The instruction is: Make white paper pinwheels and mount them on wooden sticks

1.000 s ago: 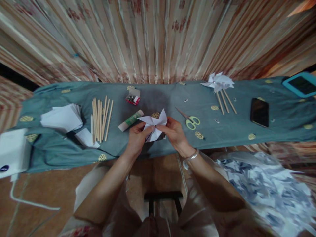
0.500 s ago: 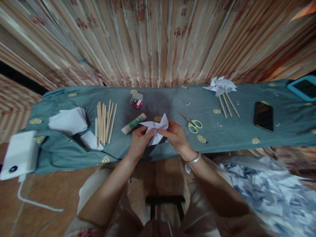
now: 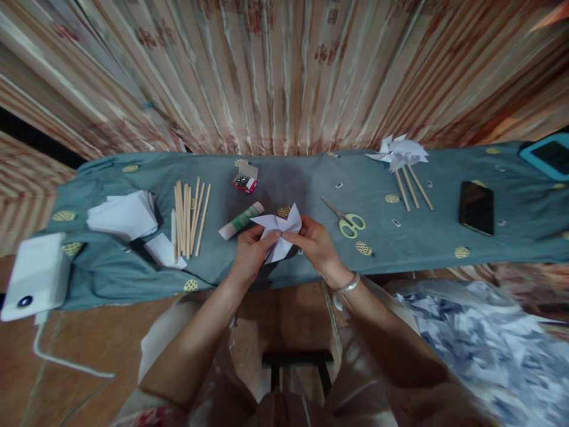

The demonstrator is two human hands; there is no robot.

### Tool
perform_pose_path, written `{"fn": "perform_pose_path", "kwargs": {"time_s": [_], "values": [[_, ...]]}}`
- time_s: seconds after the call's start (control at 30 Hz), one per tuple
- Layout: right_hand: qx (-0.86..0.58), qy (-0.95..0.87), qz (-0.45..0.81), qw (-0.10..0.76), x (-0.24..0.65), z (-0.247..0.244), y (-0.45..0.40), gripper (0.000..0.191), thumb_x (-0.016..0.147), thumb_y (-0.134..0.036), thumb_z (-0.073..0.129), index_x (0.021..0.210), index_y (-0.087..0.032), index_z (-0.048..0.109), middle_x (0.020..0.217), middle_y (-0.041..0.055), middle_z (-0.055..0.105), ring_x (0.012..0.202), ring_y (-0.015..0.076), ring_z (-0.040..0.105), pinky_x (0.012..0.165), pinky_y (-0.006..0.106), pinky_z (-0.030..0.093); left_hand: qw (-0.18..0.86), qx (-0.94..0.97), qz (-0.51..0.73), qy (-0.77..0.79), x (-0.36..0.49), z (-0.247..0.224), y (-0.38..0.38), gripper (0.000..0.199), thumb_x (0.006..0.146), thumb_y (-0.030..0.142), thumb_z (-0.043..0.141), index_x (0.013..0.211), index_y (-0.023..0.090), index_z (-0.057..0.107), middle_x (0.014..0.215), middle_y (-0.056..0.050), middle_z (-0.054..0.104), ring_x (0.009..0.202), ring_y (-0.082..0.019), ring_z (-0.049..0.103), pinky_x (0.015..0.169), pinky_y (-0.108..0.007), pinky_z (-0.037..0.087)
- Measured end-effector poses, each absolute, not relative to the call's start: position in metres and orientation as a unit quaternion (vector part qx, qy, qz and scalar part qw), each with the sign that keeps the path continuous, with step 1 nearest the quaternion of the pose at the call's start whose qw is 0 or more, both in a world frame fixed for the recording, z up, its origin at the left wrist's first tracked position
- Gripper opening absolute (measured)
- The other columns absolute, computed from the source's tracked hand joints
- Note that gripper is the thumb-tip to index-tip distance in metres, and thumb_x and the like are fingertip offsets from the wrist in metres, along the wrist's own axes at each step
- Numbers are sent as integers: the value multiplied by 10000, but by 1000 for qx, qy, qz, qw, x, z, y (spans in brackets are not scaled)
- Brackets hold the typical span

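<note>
A white paper pinwheel [image 3: 281, 224] is held over the near edge of the table, its pointed blades spread. My left hand [image 3: 251, 252] grips it from the left, the thumb pressed near the centre. From the right, my right hand [image 3: 317, 244] pinches it, its thumb meeting the other at the middle. The fingers beneath the paper are hidden. Just left of the pinwheel lies a green and white glue stick [image 3: 241, 220]. Scissors with light green handles [image 3: 351, 225] rest to the right. Behind stands a small open red box of metal pins [image 3: 245, 179].
Several wooden sticks [image 3: 190, 216] and stacked white paper [image 3: 124, 214] lie left. Finished pinwheels on sticks [image 3: 402, 154], a phone [image 3: 477, 207] and a blue-framed device [image 3: 551, 155] are right. A white box with a cable [image 3: 38, 276] sits at the left edge. A bag of folded paper [image 3: 484, 338] stands lower right.
The pinwheel has turned slightly in my hands, and its blades sit a little differently. Both hands keep nearly the same place and grip.
</note>
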State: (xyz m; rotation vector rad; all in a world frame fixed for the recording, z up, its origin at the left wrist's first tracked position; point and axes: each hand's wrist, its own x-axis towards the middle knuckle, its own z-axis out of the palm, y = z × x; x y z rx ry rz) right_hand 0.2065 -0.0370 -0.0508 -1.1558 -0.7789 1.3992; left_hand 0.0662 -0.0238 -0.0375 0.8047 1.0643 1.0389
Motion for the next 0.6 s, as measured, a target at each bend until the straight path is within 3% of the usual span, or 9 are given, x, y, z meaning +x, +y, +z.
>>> {"fn": "perform_pose_path", "kwargs": {"time_s": [0.23,0.6], "values": [[-491,-298,603,554,208,-53,-34,382,528,-311,889,810,-205,655,772,-6,750,698,154,673,723,308,558,671,355,460,460,58,-38,-22,330,522,346,913,735,149,756,740,-20,733,664,-127,623,678,-245,485],[-467,-272,648,537,206,-59,-35,376,543,-265,882,851,-190,679,794,-11,757,712,146,681,760,306,542,699,331,439,458,57,-37,-24,412,479,371,943,782,145,779,752,-34,758,631,-133,639,658,-258,506]]}}
